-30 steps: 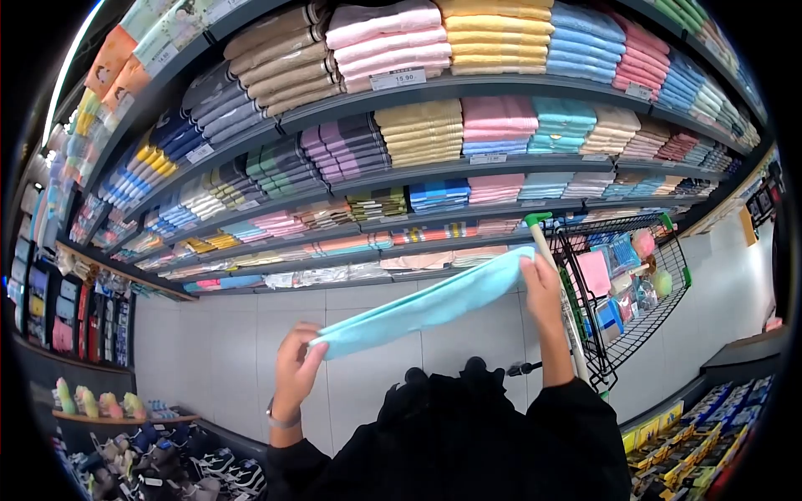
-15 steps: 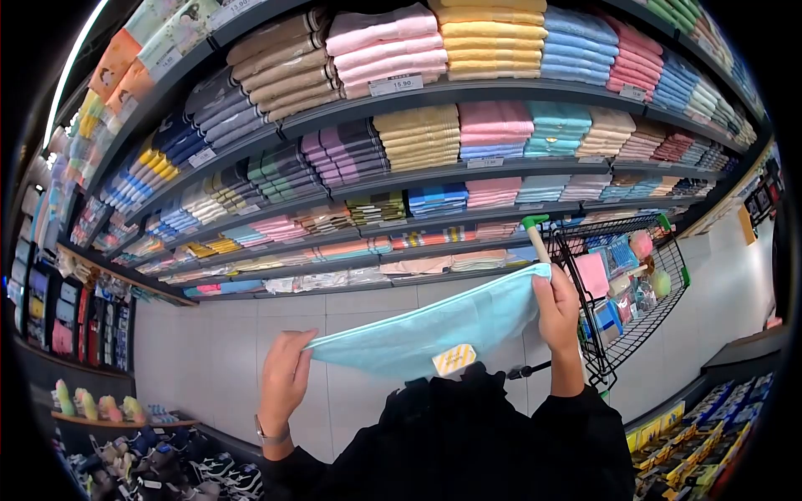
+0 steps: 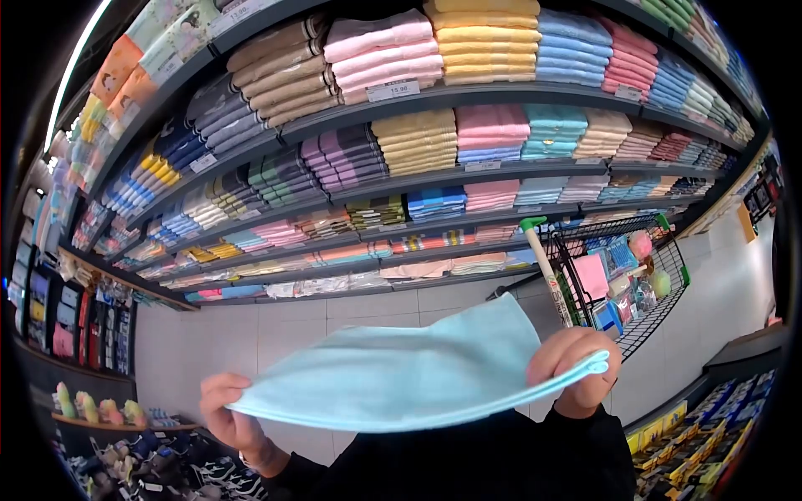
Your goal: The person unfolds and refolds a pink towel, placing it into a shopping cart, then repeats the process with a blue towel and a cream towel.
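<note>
A light turquoise towel (image 3: 401,367) is stretched between my two hands, its thick folded edge nearest my body and a loose flap rising at the right. My left hand (image 3: 230,409) pinches its left corner, fingers closed on the cloth. At the other end my right hand (image 3: 576,367) is closed round the towel's right end, whose rolled edge sticks out past the fingers. The yellow-striped tag is out of sight.
Shelves (image 3: 368,108) of folded towels in many colours curve across the view ahead. A black wire shopping cart (image 3: 643,334) with goods and a green-tipped handle stands at the right. Shoes (image 3: 167,468) lie low at the left, and packaged items (image 3: 702,442) low at the right.
The towel has come closer to the camera and turned, so its tag no longer shows. My left hand has moved left and down; my right hand has moved down and slightly right.
</note>
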`<state>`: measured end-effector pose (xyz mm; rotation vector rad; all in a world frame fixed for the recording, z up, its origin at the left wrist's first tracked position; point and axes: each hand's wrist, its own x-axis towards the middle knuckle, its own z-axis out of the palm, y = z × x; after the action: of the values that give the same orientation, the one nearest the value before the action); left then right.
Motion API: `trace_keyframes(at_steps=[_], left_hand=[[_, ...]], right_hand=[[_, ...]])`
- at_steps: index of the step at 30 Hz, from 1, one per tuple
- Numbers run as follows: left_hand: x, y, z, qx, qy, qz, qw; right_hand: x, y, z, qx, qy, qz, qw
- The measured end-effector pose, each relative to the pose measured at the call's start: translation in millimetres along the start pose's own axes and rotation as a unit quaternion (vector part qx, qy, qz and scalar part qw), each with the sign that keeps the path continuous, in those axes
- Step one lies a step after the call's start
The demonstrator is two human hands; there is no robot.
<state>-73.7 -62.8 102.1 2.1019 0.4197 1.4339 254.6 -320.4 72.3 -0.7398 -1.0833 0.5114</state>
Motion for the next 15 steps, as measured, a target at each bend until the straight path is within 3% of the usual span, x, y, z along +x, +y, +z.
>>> trace_keyframes(at_steps=[2,4,6,7,10,15], left_hand=[[4,-12,18,-0.085,0.015,-0.020,0.996],[17,-26,52,-0.156,-0.059,-0.118,0.979],[25,-36,90,-0.229,-0.169,-0.123,0.951],[21,-33,104,-0.254,-0.205,-0.123,0.937],[20,-20,128,-0.302,-0.300,-0.106,0.899],[23,-20,146,-0.309,-0.338,-0.124,0.880]], right_hand=[[21,6,11,-0.005,-0.014,0.033,0.999],[53,22,24,-0.054,-0.046,0.130,0.989],[62,55,35,-0.127,-0.136,0.089,0.979],[60,71,48,-0.069,-0.144,0.062,0.985],[50,86,58,-0.081,-0.183,0.137,0.970],[43,95,51,-0.086,-0.167,0.132,0.973]])
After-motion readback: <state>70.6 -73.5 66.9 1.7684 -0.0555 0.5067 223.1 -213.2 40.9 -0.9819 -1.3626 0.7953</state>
